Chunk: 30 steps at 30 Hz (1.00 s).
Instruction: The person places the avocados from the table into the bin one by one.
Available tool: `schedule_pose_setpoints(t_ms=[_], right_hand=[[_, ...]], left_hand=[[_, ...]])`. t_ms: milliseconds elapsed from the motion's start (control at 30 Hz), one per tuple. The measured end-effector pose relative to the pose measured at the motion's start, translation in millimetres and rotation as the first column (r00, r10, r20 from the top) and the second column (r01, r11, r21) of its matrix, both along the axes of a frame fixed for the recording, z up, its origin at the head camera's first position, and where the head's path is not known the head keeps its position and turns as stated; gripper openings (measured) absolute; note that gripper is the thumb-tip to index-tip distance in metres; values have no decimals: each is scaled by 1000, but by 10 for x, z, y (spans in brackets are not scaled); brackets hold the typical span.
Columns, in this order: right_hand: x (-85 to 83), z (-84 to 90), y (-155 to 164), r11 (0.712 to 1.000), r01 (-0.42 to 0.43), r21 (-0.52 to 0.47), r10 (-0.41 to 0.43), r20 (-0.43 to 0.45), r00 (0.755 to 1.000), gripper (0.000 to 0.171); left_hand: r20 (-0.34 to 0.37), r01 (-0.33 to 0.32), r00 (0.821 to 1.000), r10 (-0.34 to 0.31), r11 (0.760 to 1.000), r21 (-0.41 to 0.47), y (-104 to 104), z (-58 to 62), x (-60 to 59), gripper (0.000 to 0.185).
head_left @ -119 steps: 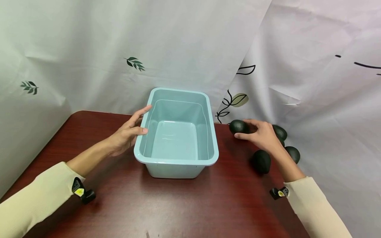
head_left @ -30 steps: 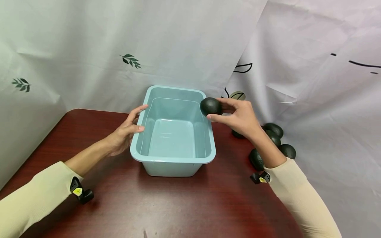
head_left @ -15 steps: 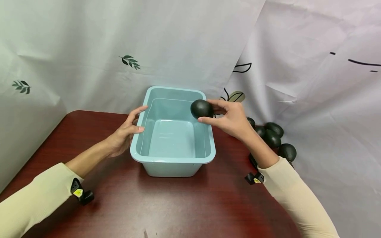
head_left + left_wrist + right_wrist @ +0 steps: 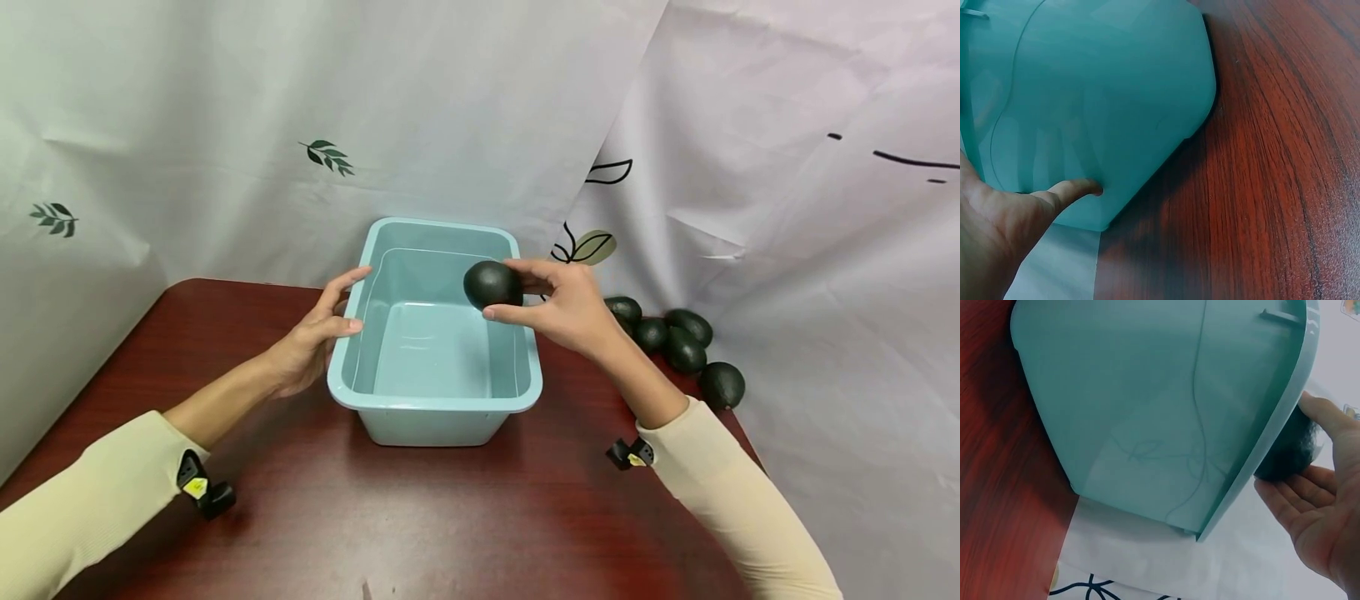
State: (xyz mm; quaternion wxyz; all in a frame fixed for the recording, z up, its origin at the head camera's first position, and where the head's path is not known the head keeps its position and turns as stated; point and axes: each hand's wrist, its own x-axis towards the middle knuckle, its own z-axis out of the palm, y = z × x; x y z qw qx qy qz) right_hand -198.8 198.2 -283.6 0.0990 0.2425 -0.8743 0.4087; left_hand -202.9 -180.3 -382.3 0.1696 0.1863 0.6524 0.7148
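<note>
A light blue plastic tub (image 4: 433,403) stands on the dark red wooden table (image 4: 450,517), nothing inside it. My right hand (image 4: 558,307) grips a dark green avocado (image 4: 492,285) and holds it above the tub's right rim. In the right wrist view the avocado (image 4: 1288,453) shows past the tub wall (image 4: 1147,412), with my fingers (image 4: 1310,506) around it. My left hand (image 4: 315,333) rests on the tub's left rim, thumb on top and fingers against the outer wall. The left wrist view shows a fingertip (image 4: 1075,187) against the tub wall (image 4: 1097,94).
Several more dark avocados (image 4: 678,346) lie on the table at the far right, against a white sheet (image 4: 787,250) with leaf prints. The sheet hangs behind and around the table.
My right hand lifted an avocado from the pile at the right and carried it leftward over the tub's right rim. The left hand stayed on the tub.
</note>
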Motion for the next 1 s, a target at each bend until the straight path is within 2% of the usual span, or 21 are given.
schedule_pose_setpoints(t_ms=[500, 733, 1000], right_hand=[[11, -79, -64, 996, -58, 69, 56, 30, 998, 70], [19, -45, -75, 994, -91, 54, 89, 46, 995, 62], [16, -57, -17, 997, -60, 57, 56, 67, 996, 59]], left_hand=[[3, -1, 1000, 1, 1000, 1, 15, -15, -1, 80], [-3, -11, 1000, 11, 1000, -4, 22, -7, 2, 81], [-16, -10, 1000, 10, 1000, -2, 40, -8, 10, 80]])
